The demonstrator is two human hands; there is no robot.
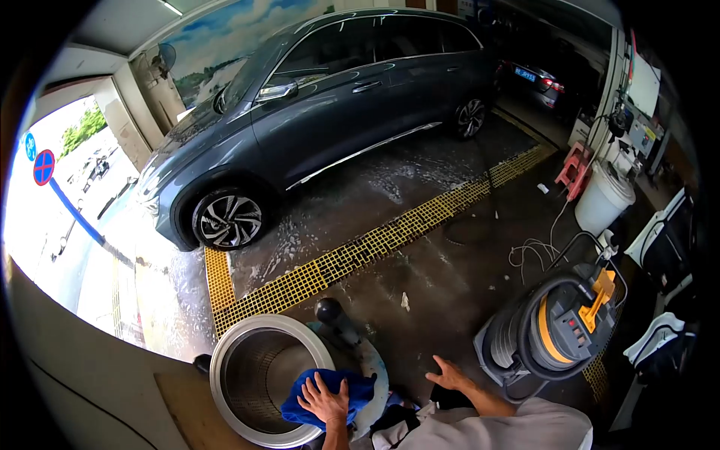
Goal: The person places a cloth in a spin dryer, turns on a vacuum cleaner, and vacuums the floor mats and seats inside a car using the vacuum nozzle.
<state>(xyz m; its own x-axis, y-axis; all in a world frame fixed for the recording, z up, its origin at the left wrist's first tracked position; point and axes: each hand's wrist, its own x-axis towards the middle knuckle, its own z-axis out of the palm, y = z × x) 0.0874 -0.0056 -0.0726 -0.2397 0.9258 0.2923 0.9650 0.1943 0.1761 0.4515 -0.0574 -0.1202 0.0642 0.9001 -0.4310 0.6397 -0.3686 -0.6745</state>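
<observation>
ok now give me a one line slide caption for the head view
Left hand on a blue cloth at the rim of a metal drum, a dark car parked beyond yellow floor grating.

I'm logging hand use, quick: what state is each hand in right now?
Left hand: open, spread flat over the blue cloth.
Right hand: open, nothing visible in it.
</observation>
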